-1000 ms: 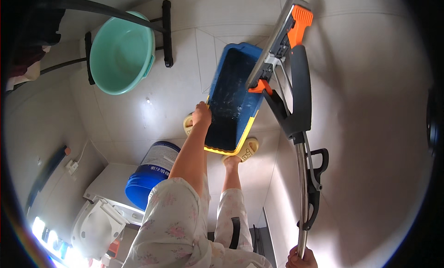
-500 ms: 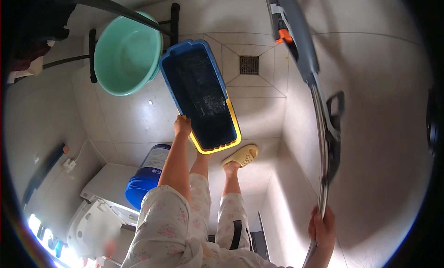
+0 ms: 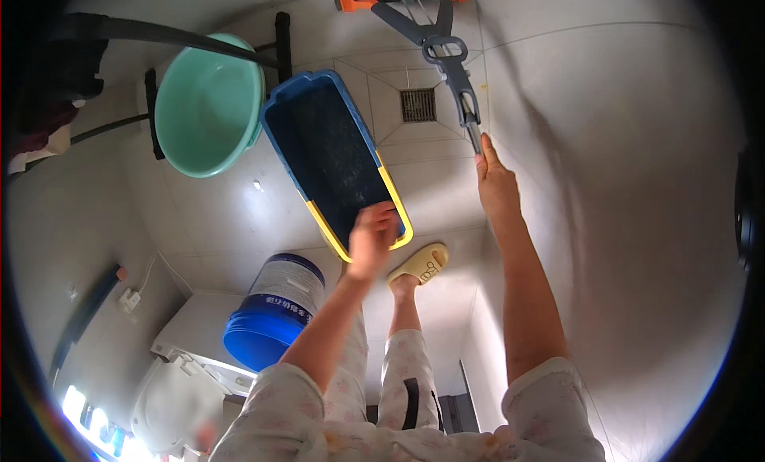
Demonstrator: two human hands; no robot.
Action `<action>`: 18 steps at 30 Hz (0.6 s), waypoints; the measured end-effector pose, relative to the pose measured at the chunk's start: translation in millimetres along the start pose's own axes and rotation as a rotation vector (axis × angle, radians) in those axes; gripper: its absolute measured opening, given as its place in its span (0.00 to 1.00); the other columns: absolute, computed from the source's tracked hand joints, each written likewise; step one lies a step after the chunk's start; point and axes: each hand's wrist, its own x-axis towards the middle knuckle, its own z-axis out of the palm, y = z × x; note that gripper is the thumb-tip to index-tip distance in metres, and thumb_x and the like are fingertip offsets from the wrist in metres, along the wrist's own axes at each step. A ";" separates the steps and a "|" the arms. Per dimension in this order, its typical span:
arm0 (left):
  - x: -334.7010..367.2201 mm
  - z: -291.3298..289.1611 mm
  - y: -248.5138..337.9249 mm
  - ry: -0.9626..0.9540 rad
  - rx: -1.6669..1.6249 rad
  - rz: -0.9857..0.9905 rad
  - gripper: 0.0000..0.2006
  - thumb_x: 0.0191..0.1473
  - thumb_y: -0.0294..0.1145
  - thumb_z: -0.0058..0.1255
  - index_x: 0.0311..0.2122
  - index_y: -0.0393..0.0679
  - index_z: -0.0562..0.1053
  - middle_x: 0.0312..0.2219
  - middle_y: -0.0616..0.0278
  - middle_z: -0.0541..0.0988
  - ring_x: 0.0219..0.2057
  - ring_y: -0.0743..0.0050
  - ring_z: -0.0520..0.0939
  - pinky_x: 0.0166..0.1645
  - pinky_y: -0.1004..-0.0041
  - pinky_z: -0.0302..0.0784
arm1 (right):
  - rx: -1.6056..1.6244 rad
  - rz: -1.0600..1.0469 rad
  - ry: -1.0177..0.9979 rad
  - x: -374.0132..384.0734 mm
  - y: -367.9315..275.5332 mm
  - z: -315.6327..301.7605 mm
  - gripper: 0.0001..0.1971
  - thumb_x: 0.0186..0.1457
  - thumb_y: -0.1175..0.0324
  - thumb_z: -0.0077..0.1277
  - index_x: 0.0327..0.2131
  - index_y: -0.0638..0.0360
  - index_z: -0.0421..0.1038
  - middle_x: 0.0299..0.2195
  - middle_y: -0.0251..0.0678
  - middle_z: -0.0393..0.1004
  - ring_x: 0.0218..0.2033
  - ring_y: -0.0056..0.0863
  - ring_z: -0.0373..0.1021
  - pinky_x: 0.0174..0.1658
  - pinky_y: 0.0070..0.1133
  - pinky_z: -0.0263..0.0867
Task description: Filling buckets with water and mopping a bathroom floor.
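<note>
My right hand [image 3: 499, 187] is wrapped round the metal pole of a mop [image 3: 460, 84]. The mop has a grey folding frame with orange clips, and its wide head lies at the far end, past the floor drain. Over the near end of a long blue and yellow mop bucket [image 3: 390, 187] hangs my left hand [image 3: 374, 235], blurred by motion. Its fingers look bent, but I cannot make out whether they hold anything or touch the rim. The bucket's dark inside seems wet.
A mint-green basin [image 3: 209, 107] stands left of the mop bucket, beside a black-legged rack [image 3: 284, 48]. Nearer is a blue pail [image 3: 275, 311]. A square drain [image 3: 418, 105] is set in the tiled floor. A white toilet [image 3: 171, 402] stands at lower left; a wall rises on the right.
My left hand has left the bucket's left rim and moved right, over its near end. My right hand has risen far forward along with the mop, whose head now shows at the top.
</note>
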 end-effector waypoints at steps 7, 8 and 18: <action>98.5 99.5 87.7 -0.379 -0.838 -0.503 0.18 0.49 0.44 0.38 0.39 0.41 0.57 0.30 0.54 0.70 0.25 0.70 0.73 0.28 0.75 0.69 | 1.417 0.261 -0.770 -127.4 30.5 -27.9 0.25 0.49 0.58 0.43 0.47 0.59 0.53 0.13 0.29 0.59 0.10 0.18 0.57 0.14 0.17 0.56; 105.9 107.0 86.4 -0.281 -0.723 -0.512 0.15 0.49 0.41 0.38 0.35 0.41 0.56 0.25 0.56 0.68 0.21 0.72 0.72 0.23 0.74 0.68 | 1.517 0.324 -0.842 -153.1 47.3 -38.4 0.24 0.49 0.58 0.43 0.46 0.60 0.54 0.13 0.28 0.58 0.10 0.16 0.55 0.13 0.15 0.52; 29.2 151.4 39.1 -0.138 -0.310 -0.529 0.10 0.48 0.34 0.40 0.28 0.41 0.54 0.11 0.64 0.60 0.07 0.77 0.63 0.10 0.73 0.61 | 1.000 0.658 -0.570 -343.9 126.1 -4.7 0.08 0.49 0.65 0.44 0.29 0.59 0.62 0.10 0.24 0.55 0.11 0.11 0.52 0.14 0.13 0.49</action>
